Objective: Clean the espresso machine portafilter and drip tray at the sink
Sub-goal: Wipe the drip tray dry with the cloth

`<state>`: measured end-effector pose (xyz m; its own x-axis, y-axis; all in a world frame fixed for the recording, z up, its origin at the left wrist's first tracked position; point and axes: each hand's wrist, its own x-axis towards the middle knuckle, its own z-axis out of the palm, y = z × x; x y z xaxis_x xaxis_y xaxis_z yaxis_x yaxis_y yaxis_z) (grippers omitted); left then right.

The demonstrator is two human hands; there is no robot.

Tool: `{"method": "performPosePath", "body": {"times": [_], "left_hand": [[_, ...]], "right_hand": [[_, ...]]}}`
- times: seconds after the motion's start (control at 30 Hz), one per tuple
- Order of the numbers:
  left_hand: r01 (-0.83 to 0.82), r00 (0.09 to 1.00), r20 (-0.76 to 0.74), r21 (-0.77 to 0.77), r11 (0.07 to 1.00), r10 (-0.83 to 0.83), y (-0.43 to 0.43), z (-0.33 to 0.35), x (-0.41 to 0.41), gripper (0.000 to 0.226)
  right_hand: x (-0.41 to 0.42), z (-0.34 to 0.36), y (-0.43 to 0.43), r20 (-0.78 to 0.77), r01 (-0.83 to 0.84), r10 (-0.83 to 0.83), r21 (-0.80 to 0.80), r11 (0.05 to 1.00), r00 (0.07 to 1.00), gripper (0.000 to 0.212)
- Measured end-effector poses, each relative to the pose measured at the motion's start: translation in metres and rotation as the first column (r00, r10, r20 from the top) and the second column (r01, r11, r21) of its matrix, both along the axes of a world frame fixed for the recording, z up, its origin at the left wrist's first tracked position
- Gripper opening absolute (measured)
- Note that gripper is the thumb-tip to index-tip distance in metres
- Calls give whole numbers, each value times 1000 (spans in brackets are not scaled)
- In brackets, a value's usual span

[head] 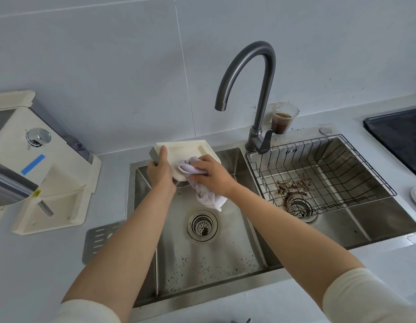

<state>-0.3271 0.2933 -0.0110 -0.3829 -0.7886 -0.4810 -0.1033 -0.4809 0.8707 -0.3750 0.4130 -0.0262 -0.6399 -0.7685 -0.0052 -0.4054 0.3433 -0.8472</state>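
Tabletop [39, 264]: pale grey.
Sink [202, 264]: steel double basin, with coffee grounds speckling the left basin at 6 o'clock.
Espresso machine [51, 173]: cream, at 9 o'clock of the sink.
Drip tray [186, 150]: cream, tilted above the left basin's 12 o'clock edge.
Cloth [209, 199]: white, against the tray, tail hanging.
Left hand [160, 173]: fingers curled round the tray's 9 o'clock edge.
Right hand [211, 176]: clenched on the cloth.

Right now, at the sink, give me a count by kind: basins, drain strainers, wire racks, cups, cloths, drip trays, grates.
basins: 2, left basin and right basin
drain strainers: 2, left strainer and right strainer
wire rack: 1
cup: 1
cloth: 1
drip tray: 1
grate: 1
total: 9
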Motion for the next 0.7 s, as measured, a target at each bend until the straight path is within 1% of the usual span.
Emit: {"method": "performPosePath", "body": {"times": [0.1, 0.2, 0.27, 0.4, 0.57, 0.7], "left_hand": [[-13, 1000, -10, 66, 998, 14, -4, 5, 7, 34], [21, 1000, 21, 26, 999, -22, -10, 8, 17, 28], [49, 998, 26, 15, 999, -49, -14, 7, 23, 27], [70, 998, -8, 58, 996, -70, -17, 6, 33, 29], [99, 991, -99, 119, 988, -88, -12, -5, 46, 30], [153, 980, -155, 156, 976, -128, -5, -17, 54, 31]], "right_hand": [[-5, -8, 10, -11, 81, -81, 11, 997, 997, 33], [-15, -15, 21, 2, 174, -175, 49, 983, 985, 32], [-21, -19, 29, 8, 205, -206, 75, 976, 979, 33], [-27, -25, 42, -16, 226, -225, 90, 970, 974, 35], [-31, -28, 56, 64, 318, -321, 52, 947, 945, 30], [-37, -27, 75, 71, 398, -401, 57, 916, 913, 28]]}}
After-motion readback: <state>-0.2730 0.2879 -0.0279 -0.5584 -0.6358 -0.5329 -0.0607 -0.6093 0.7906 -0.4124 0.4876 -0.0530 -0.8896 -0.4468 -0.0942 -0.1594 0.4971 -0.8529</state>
